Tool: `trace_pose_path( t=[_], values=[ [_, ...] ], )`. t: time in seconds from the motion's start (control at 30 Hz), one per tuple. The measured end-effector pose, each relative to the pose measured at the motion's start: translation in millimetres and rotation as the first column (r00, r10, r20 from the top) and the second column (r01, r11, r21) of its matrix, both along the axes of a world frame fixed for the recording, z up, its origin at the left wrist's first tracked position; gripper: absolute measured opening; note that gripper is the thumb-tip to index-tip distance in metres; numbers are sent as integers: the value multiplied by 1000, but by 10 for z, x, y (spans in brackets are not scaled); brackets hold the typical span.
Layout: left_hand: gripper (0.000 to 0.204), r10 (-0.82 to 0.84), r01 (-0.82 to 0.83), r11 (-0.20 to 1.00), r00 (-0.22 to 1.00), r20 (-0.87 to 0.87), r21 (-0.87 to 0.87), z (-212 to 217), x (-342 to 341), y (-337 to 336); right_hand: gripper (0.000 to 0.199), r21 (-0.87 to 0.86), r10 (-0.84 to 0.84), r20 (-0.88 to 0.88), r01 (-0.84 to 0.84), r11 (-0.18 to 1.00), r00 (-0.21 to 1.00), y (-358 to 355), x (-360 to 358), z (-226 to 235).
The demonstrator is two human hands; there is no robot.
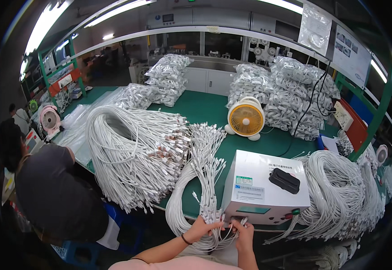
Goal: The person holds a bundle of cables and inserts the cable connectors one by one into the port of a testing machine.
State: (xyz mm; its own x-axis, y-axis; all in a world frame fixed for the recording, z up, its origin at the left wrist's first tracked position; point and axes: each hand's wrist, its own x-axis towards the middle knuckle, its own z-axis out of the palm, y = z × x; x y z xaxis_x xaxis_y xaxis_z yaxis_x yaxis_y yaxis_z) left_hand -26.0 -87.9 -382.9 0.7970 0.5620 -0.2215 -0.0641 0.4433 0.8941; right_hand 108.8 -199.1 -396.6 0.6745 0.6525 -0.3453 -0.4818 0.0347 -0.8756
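My left hand (201, 227) grips a bunch of white cables (203, 171) by their plug ends, just in front of a white box-shaped machine (264, 189). My right hand (243, 230) pinches one cable end at the lower left corner of the machine's front, close to the left hand. The bunch loops down over the green table (205, 108) edge toward my lap. On top of the machine lies a black case (284, 180).
A large heap of white cables (135, 153) lies left, another heap (340, 193) right of the machine. A small yellow fan (246, 118) stands behind. Bagged cables (286, 92) are stacked at the back. A person in a dark shirt (52, 189) sits at my left.
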Motion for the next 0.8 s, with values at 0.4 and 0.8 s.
trace_pose_path(
  t=[0.4, 0.8],
  values=[
    [26, -91, 99, 992, 991, -100, 77, -39, -79, -66, 14, -83, 182, 170, -170, 982, 968, -69, -100, 19],
    [31, 39, -40, 996, 999, -21, -86, -133, -124, -131, 16, -70, 18, 247, -1, 998, 969, -65, -157, -58]
  ],
)
